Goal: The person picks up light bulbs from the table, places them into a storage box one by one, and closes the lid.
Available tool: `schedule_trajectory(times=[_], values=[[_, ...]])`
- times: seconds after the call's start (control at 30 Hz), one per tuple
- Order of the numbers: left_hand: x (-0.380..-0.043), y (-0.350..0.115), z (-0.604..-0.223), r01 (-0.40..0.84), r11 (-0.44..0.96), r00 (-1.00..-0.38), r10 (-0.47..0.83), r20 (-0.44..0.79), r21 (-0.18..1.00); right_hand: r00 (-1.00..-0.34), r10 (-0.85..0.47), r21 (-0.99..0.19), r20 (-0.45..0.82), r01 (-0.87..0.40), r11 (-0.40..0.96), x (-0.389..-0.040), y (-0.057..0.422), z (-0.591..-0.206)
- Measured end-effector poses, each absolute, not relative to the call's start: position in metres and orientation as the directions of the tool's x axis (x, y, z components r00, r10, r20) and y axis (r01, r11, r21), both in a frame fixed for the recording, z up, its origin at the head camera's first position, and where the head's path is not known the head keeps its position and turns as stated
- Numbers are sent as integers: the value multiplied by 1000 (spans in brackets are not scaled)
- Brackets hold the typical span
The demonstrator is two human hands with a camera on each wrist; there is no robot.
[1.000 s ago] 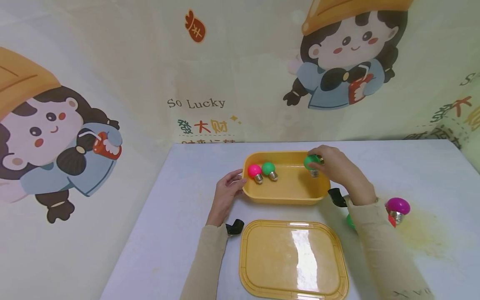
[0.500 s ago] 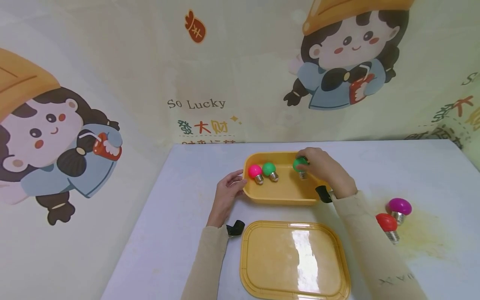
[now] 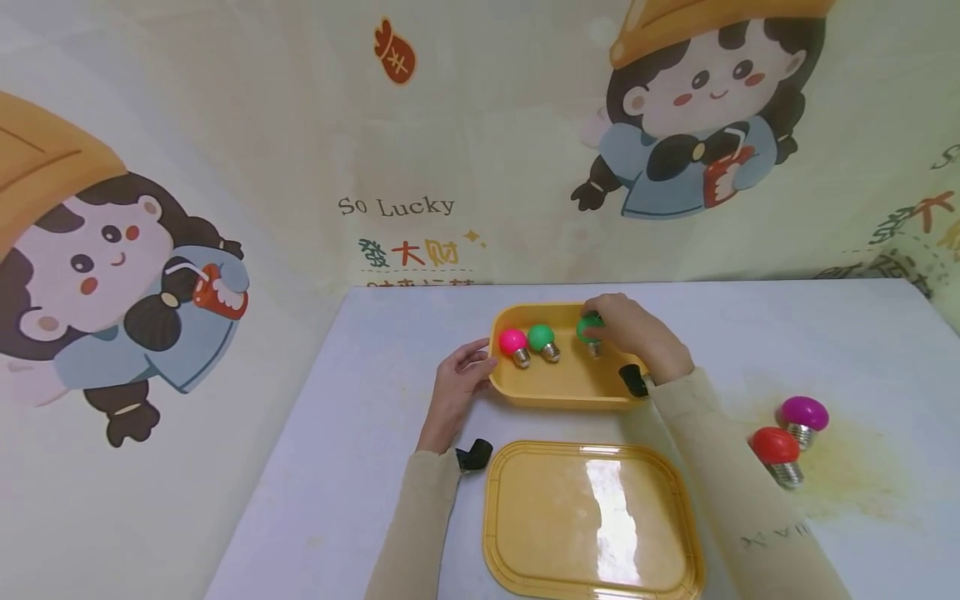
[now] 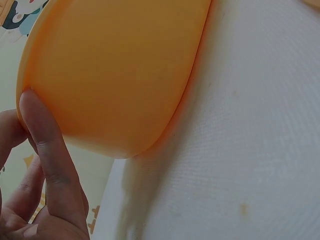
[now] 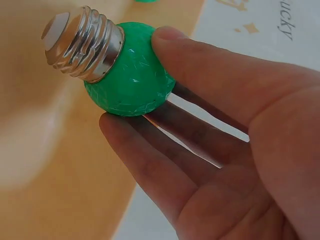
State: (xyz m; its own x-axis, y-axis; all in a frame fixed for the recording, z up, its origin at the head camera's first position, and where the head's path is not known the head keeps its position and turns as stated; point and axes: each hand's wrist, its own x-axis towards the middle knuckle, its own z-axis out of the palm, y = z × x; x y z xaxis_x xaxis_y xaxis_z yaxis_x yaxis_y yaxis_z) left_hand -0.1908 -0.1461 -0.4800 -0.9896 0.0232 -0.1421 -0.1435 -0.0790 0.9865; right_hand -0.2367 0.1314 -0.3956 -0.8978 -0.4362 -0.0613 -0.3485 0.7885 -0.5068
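A yellow plastic box point(image 3: 570, 402) stands on the white table, with a pink bulb point(image 3: 513, 342) and a green bulb point(image 3: 542, 338) lying side by side at its left end. My right hand point(image 3: 637, 333) pinches another green bulb point(image 5: 132, 70) by its globe between thumb and fingers, over the box's right half. In the right wrist view its silver screw base points away from the palm. My left hand point(image 3: 459, 383) holds the box's left rim, thumb point(image 4: 42, 115) on the near side and fingers behind the wall.
A yellow lid point(image 3: 592, 517) lies flat in front of the box. Off to the right, a red bulb point(image 3: 776, 447) and a purple bulb point(image 3: 804, 414) rest on the table beside the right sleeve. A patterned cloth point(image 3: 510, 150) hangs behind.
My right hand has carried the green bulb leftward over the box. As the sleeve shifted, the red bulb came into fuller view. My left hand stays at the rim.
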Motion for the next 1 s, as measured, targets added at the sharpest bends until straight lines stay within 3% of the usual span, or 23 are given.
schedule_trajectory(times=[1.0], values=[[-193,-146,-482,-137,-84,-991,27,-135,987,-867,-470,-502,-165,-336,797,-249,108,-405]])
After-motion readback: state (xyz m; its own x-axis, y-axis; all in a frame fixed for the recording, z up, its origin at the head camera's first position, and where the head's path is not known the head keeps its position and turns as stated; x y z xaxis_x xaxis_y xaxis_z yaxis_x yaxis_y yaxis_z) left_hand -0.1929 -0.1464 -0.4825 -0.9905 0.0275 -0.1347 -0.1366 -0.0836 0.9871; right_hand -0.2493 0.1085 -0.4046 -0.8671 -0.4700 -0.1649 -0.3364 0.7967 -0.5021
